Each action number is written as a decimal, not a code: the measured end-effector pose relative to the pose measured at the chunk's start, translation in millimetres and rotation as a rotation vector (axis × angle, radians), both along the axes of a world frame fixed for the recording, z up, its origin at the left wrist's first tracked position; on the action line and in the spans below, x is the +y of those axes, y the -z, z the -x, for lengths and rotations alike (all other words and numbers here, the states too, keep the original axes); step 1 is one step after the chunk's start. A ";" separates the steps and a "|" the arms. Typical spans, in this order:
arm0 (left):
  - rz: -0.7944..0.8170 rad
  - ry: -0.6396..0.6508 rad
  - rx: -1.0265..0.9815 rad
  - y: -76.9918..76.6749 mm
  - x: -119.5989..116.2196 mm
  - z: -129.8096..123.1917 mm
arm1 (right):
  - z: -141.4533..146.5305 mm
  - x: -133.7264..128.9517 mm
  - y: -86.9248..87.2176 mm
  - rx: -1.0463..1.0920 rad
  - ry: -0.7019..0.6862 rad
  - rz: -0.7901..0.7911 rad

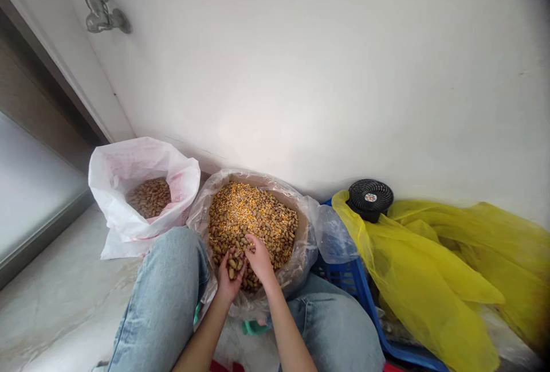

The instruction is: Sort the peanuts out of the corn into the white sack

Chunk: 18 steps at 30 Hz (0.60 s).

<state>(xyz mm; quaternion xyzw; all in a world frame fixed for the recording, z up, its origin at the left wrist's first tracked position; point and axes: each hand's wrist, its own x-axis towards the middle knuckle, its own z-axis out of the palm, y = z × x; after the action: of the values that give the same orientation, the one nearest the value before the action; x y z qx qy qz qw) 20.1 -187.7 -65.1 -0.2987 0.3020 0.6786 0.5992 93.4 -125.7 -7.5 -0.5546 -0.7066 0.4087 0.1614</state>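
Observation:
A clear plastic bag stands between my knees, filled with yellow corn kernels and unshelled peanuts. At its near side my left hand is cupped, palm up, around several peanuts. My right hand is right beside it, over the mix, with its fingers bent and drawn together at the edge of the handful. Whatever lies between those fingertips is too small to make out. To the left, a white sack with its mouth wide apart has more peanuts inside.
On the right a blue plastic crate is partly covered by yellow mesh netting. A black round fan-like object rests on the netting. Behind everything rises a white wall, with a tap at upper left.

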 end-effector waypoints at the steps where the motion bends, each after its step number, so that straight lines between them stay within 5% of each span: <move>1: 0.000 -0.010 -0.011 -0.6 -0.4 0.4 | 3.7 7.7 4.6 -0.079 -0.023 -0.038; 8: 0.055 -0.061 -0.024 -1.4 -3.2 3.3 | 27.5 44.2 23.8 -0.495 -0.387 0.051; 18: 0.017 -0.040 -0.024 3.8 -4.3 0.1 | 15.5 36.5 41.4 -0.219 -0.160 0.142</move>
<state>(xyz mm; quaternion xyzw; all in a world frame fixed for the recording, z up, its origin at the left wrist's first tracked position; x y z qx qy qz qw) 20.0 -192.0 -68.9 -0.3179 0.2947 0.6842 0.5865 77.9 -89.2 -48.9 -0.5479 -0.7311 0.4064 0.0107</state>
